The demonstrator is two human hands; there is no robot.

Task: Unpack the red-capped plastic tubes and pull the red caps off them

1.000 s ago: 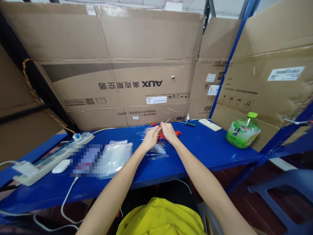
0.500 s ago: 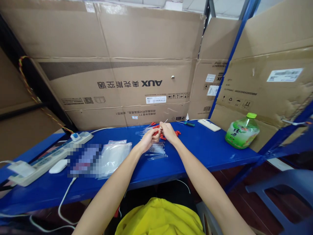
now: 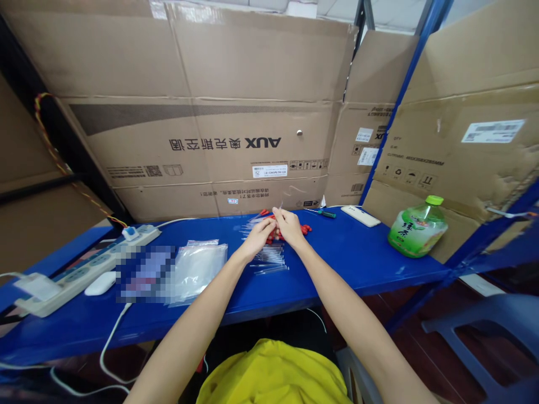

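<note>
My left hand (image 3: pixel 257 237) and my right hand (image 3: pixel 289 225) meet above the far middle of the blue shelf (image 3: pixel 345 258), fingers pinched together. My right hand pinches a thin clear tube (image 3: pixel 279 209) that points up and away. My left hand's fingertips close on a small red cap (image 3: pixel 274 223) at the tube's lower end. Under the hands lies a pile of clear tubes (image 3: pixel 269 257). Loose red caps (image 3: pixel 305 229) are scattered just beyond and to the right of my right hand.
Clear plastic bags (image 3: pixel 197 269) lie left of the hands, then a blurred patch, a white mouse-like object (image 3: pixel 100 283) and a power strip (image 3: pixel 80 269). A green screwdriver (image 3: pixel 324 213), a white slab (image 3: pixel 361 215) and a green bottle (image 3: pixel 416 229) sit to the right. Cardboard boxes (image 3: pixel 236 112) wall the back.
The hands have stayed in place over the tube pile. The left fingers have closed up against the right hand at the tube's lower end, and the tube now points more upright.
</note>
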